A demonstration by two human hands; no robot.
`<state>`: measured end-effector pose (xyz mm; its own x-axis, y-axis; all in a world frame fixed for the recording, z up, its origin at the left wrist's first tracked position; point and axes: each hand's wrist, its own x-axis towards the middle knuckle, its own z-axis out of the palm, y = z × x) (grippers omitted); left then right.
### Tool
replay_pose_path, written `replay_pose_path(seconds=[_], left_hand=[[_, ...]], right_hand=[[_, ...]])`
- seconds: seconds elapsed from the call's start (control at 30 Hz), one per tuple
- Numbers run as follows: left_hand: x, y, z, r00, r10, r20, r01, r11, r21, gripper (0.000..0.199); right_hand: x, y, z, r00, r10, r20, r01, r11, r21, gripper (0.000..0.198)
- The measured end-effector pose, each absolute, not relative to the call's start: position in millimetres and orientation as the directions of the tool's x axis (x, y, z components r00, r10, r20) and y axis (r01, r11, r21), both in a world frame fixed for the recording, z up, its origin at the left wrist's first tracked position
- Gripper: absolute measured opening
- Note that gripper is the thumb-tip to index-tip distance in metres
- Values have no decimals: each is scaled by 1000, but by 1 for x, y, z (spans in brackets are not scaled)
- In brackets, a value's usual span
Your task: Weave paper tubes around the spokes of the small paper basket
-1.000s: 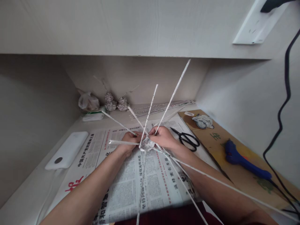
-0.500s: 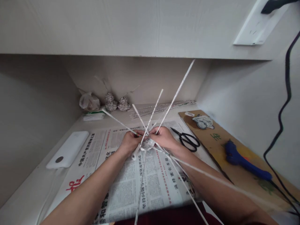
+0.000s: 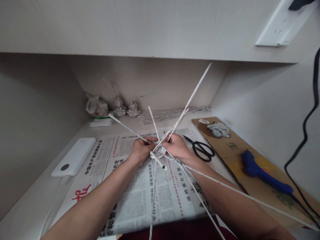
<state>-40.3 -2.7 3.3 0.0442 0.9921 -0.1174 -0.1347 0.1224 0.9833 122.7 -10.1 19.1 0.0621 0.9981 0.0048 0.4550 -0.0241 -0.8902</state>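
Observation:
Both hands meet over a small woven piece of rolled newspaper strips (image 3: pixel 160 152), from which long thin paper tubes stick out in several directions. My left hand (image 3: pixel 141 149) is closed on its left side, fingers pinching a paper tube (image 3: pixel 126 127) that points up and left. My right hand (image 3: pixel 176 146) grips the right side, its thumb and fingers at the base of a long tube (image 3: pixel 196 90) slanting up and right. A short tube end (image 3: pixel 163 166) opens toward me below the piece. Other strips trail over my right forearm and down toward my lap.
Newspaper (image 3: pixel 135 186) covers the desk. Black scissors (image 3: pixel 202 150) lie right of my hand; a blue glue gun (image 3: pixel 262 175) rests on cardboard (image 3: pixel 225 150). A white power bank (image 3: pixel 75 157) sits left. Woven gourd shapes (image 3: pixel 120 107) and loose paper sticks (image 3: pixel 172 115) are at the back.
A paper tube that stood upright from the piece has swung to the right, crossing the long tube. The short tube end below has shifted right. Both hands keep their hold.

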Motion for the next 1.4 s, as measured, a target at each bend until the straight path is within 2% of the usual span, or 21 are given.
replay_pose_path(seconds=[0.3,0.5,0.6,0.77,0.9,1.1,1.3,1.4], left_hand=[[-43,0,1,152,983,-103,-184,131,974,47],[-45,2,-4,94,993,-65,-142,78,987,40],[-45,1,-4,81,995,-53,-136,64,989,41],[-43,-1,3,61,998,-29,-138,38,990,44],[-42,-1,3,56,998,-23,-159,31,987,43],[-42,2,0,56,998,-9,-141,17,990,39],[-47,2,1,56,998,8,-65,-4,998,40],[-46,1,3,52,999,0,-57,3,998,40]], right_hand=[[124,-7,15,1,998,69,458,61,-887,7],[120,-12,18,-20,998,62,428,65,-902,7],[119,-14,19,6,1000,24,415,20,-909,8],[116,-15,22,-2,992,-125,263,-120,-957,9],[113,-16,28,15,984,-177,208,-177,-962,8],[114,-12,21,13,999,-42,219,-43,-975,6],[111,-13,12,-20,996,-88,44,-87,-995,25],[111,-14,14,26,998,-58,124,-61,-990,19]])
